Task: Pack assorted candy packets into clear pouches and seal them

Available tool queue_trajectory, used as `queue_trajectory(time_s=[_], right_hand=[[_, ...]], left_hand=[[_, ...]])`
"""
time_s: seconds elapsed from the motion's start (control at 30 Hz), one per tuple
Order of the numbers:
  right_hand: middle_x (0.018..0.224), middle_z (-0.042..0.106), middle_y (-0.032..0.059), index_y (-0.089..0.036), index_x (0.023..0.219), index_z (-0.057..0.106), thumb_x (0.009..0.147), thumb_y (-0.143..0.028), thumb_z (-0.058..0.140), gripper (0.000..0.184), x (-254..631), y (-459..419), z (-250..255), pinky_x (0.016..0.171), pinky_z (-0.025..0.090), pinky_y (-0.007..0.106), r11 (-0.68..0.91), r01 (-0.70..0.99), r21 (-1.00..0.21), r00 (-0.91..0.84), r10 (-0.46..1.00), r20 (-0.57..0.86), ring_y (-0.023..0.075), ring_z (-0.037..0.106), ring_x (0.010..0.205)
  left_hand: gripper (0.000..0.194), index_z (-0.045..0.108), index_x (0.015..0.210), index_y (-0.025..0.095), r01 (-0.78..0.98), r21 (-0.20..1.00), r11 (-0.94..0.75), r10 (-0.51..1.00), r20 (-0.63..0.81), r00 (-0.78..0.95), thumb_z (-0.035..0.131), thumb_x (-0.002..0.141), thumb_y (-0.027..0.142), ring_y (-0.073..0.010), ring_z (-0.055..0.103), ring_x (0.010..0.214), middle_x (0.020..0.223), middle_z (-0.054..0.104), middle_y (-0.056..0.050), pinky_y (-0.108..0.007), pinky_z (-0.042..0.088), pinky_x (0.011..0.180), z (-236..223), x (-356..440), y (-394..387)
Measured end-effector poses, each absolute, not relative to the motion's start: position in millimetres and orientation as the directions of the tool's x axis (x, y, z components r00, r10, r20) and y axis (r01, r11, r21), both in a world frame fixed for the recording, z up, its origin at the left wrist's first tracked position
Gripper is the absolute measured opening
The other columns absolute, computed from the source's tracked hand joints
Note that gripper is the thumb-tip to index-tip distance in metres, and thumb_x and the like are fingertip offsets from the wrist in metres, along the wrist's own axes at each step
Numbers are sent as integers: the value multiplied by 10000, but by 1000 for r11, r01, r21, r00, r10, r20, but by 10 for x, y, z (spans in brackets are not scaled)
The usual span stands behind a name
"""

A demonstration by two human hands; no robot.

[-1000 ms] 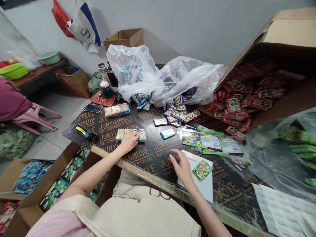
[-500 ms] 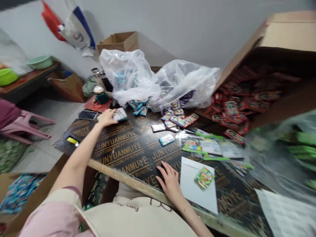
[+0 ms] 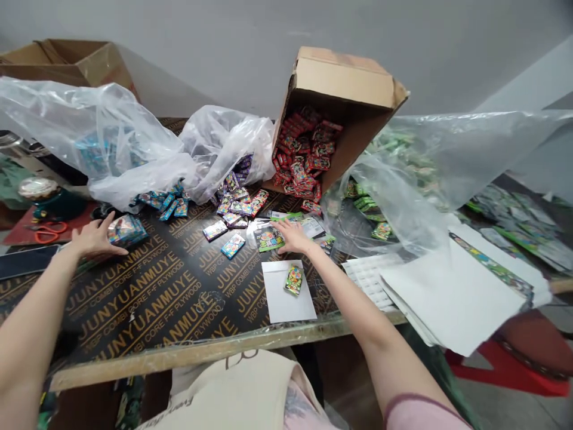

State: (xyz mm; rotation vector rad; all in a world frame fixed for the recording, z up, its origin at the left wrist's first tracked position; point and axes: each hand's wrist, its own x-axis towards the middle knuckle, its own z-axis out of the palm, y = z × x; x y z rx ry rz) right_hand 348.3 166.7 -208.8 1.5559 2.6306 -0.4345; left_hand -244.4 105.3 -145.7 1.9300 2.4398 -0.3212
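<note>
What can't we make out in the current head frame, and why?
Head view: left end of the packet stack, hidden by the left hand.
Head view: whether the right hand grips the printed packaging; its fingers cover the contact.
Head view: the phone's outer end, cut off by the left edge.
Head view: count of bagged blue packets, blurred by plastic.

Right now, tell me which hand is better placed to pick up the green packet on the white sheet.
Probably the right hand: it is at the printed cards, just beyond the green packet on the white sheet. The left hand is farther off, at the shiny stack.
</note>
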Motion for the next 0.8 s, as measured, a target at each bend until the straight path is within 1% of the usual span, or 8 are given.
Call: queue_trajectory(time_s=[0.1, 0.23, 0.33, 0.4, 0.47, 0.57, 0.67, 0.8], right_hand=[[1408, 441, 244, -128, 1403, 398, 604, -281, 833, 923, 3452, 1748, -2069, 1027, 354, 482, 590, 791, -163, -611, 748, -258, 377, 397, 1324], [1290, 562, 218, -107, 1299, 514, 722, -284, 754, 650, 3459, 1662, -1965, 958, 424, 395, 634, 757, -160, -654, 730, -201, 326, 524, 1215], [1071, 678, 200, -105, 1187, 599, 887, -233, 545, 330, 3480, 1548, -1792, 860, 465, 371, 584, 797, -151, -603, 782, -158, 291, 647, 1001], [959, 697, 216, -73, 1230, 566, 948, -192, 374, 361, 3386, 1370, -1679, 802, 474, 378, 535, 835, -127, -548, 829, -112, 285, 675, 880], [937, 698, 219, -62, 1328, 482, 972, -205, 265, 441, 3168, 1066, -1608, 786, 478, 382, 499, 848, -178, -508, 861, -6, 278, 678, 846], [1013, 694, 174, -123, 1373, 453, 984, -289, 243, 472, 2773, 467, -1585, 822, 492, 368, 583, 664, -468, -571, 800, 185, 259, 666, 924], [1116, 663, 127, -195, 1304, 523, 982, -347, 270, 437, 2583, 37, -1567, 891, 487, 373, 621, 386, -682, -581, 738, 343, 243, 624, 1040], [1172, 605, 123, -218, 1222, 549, 918, -462, 458, 400, 2652, -7, -1434, 973, 427, 432, 595, 334, -731, -346, 799, 492, 271, 546, 1123]], left_hand=[[987, 263, 1448, 162, 983, -84, 164, 986, 42, -161, 539, 694, 736, -391, 380, 1319, 1483, 347, -217, -604, 287, 1030, -1377, -2068, 913], [865, 432, 1355, 130, 948, 304, -95, 989, 134, 56, 486, 743, 738, -290, 479, 1252, 1366, 503, -159, -425, 349, 1071, -1376, -1310, 691], [692, 571, 1222, 181, 777, 599, -192, 979, 175, 107, 605, 719, 656, -282, 535, 1202, 1282, 585, -124, -435, 378, 1062, -1444, -597, 513], [602, 601, 1183, 198, 611, 767, -194, 981, 158, 113, 650, 723, 583, -286, 554, 1185, 1250, 613, -117, -457, 400, 1044, -1511, -83, 386], [701, 530, 1279, 208, 425, 888, -177, 984, 155, 87, 697, 691, 551, -291, 519, 1236, 1345, 545, -134, -461, 397, 1052, -1591, 421, 259], [961, 363, 1406, 201, 187, 966, -176, 983, 182, -16, 736, 611, 591, -309, 372, 1360, 1478, 378, -154, -435, 362, 1091, -1714, 1024, 91], [774, 396, 1368, 185, -60, 995, -83, 994, 79, -78, 602, 747, 598, -282, 514, 1231, 1351, 508, -145, -414, 444, 1016, -1774, 1300, -66], [568, 572, 1185, 179, -177, 984, -7, 993, 28, 116, 562, 771, 568, -276, 584, 1114, 1178, 625, -107, -404, 479, 962, -1698, 1253, -310]])
